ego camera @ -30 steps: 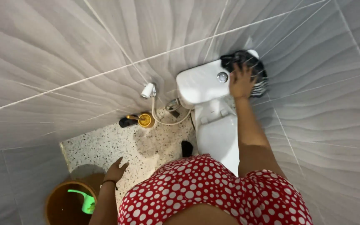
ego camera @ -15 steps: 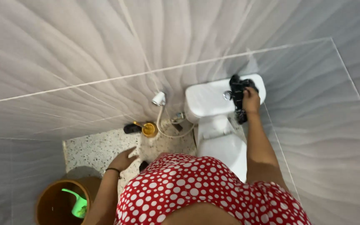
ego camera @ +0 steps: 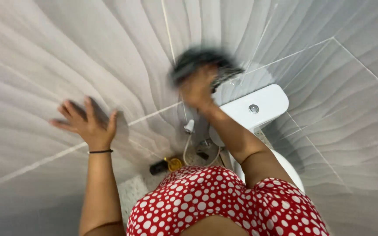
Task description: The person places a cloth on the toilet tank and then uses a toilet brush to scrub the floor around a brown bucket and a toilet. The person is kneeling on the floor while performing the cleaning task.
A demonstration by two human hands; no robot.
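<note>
My right hand (ego camera: 196, 89) is raised against the grey wavy wall tiles and grips a dark cloth (ego camera: 200, 61), which is blurred by motion. My left hand (ego camera: 86, 122) is flat on the wall at the left, fingers spread, holding nothing; a thin black band circles its wrist. Below my right arm stands the white toilet cistern (ego camera: 259, 109) with its round flush button (ego camera: 253, 108). My red dress with white dots (ego camera: 224, 201) fills the bottom of the view.
A white hose and tap fitting (ego camera: 189, 127) hang on the wall left of the cistern. On the speckled floor lie a yellow round object (ego camera: 174, 164) and a black item (ego camera: 158, 167). Grey wavy tiles (ego camera: 329, 140) cover the right wall too.
My right hand lifted the dark cloth off the cistern top up onto the wall. My left hand rose from near the floor to press on the wall. The bucket has left the view.
</note>
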